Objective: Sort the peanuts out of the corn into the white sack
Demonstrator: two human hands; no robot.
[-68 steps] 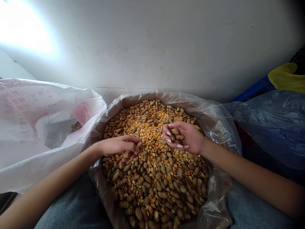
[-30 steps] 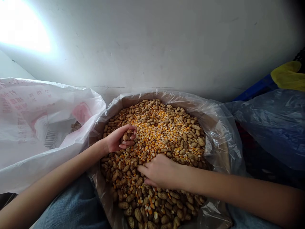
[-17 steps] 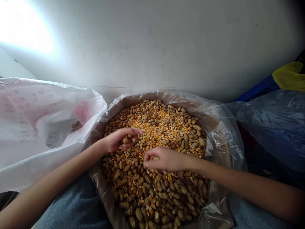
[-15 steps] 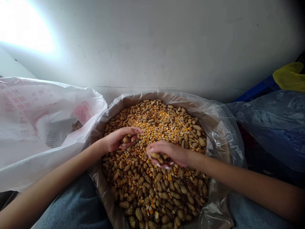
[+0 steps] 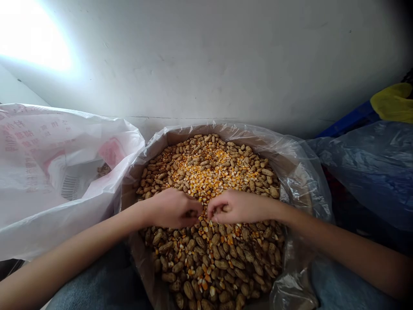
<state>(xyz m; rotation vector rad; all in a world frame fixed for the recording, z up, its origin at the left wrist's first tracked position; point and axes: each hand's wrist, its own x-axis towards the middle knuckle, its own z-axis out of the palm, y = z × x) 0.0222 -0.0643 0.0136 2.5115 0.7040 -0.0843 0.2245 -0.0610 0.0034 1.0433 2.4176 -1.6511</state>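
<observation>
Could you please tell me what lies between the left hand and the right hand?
In the head view, a narrow gap separates the left hand from the right hand, and loose corn kernels show in it.

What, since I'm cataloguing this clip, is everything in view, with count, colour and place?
Plastic liner: one, clear, centre
Container wall: one, brown, seen through the liner
Peanuts: too many to count, tan-brown, inside the liner
Corn kernels: too many to count, yellow-orange and whitish, among the peanuts
Printed sack: one, white with pinkish-red print, left
Plastic sheeting: count unclear, bluish-grey, right
Blue object: one, blue, right, partly hidden
Yellow item: one, yellow, far right
Wall: one, greyish-white, behind
Jeans: one pair, blue, bottom edge
Left hand: one, bare, over the peanuts, curled, grip unclear
Right hand: one, bare, facing the left hand, curled, grip unclear
</observation>
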